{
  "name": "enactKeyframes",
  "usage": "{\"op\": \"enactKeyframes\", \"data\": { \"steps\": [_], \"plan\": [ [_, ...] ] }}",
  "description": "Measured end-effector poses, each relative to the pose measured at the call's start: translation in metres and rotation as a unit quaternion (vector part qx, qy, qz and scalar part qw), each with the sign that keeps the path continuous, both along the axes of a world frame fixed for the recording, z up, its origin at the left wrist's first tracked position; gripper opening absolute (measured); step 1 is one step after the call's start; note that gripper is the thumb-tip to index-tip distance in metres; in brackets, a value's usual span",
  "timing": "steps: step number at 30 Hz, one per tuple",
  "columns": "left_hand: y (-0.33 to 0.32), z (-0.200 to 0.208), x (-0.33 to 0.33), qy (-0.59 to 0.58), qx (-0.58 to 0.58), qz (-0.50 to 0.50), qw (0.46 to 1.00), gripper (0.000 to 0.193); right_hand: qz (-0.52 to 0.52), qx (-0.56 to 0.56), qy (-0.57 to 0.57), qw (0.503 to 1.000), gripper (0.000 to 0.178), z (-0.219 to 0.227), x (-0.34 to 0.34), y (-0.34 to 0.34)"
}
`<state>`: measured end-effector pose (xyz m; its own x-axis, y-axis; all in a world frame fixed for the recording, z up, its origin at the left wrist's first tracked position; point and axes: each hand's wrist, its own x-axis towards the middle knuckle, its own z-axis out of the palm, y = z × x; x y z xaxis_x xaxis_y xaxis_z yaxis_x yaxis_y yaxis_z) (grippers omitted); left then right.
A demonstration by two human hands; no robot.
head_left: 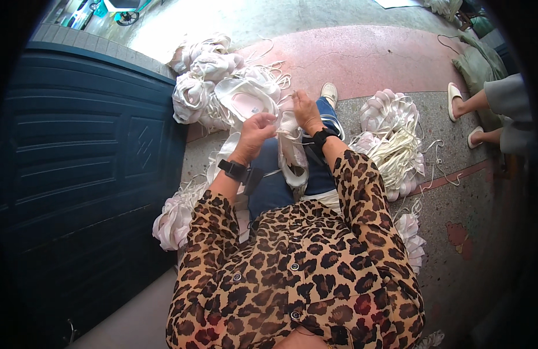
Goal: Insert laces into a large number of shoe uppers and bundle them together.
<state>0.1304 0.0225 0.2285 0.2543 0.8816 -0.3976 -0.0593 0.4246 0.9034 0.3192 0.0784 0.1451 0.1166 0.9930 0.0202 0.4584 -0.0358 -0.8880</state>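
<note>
My left hand (257, 135) is raised above my lap, its thumb and fingers closed in a pinch. Whatever sits between those fingertips is too small to tell. Just to the right, my right hand (307, 111) is also pinched, beside white material and thin strands; what it grips is not clear. A white shoe upper (293, 156) with laces hangs between my knees, below both hands. Beyond my left hand lies a white shoe piece (246, 103) with a pale pink inside, on top of a heap of white uppers (208, 70).
Bundled pale uppers with cream laces (391, 139) lie on the floor at my right, another bundle (175, 221) at my left. A dark blue panelled door (94, 139) stands close on the left. Another person's slippered foot (454, 102) is at the right, near a greenish sack (478, 61).
</note>
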Motion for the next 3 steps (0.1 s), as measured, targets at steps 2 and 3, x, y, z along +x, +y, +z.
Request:
{"op": "enactKeyframes", "data": {
  "steps": [2, 3],
  "plan": [
    [-0.0029, -0.0046, -0.0015, -0.01, 0.011, -0.002, 1.0, 0.028, -0.005, -0.005, 0.0, 1.0, 0.028, 0.0038, 0.0005, -0.0031],
    [-0.0019, -0.0041, 0.0007, -0.012, 0.007, -0.003, 1.0, 0.029, -0.006, -0.004, -0.002, 1.0, 0.028, 0.0055, 0.0025, -0.0023]
  ]
}}
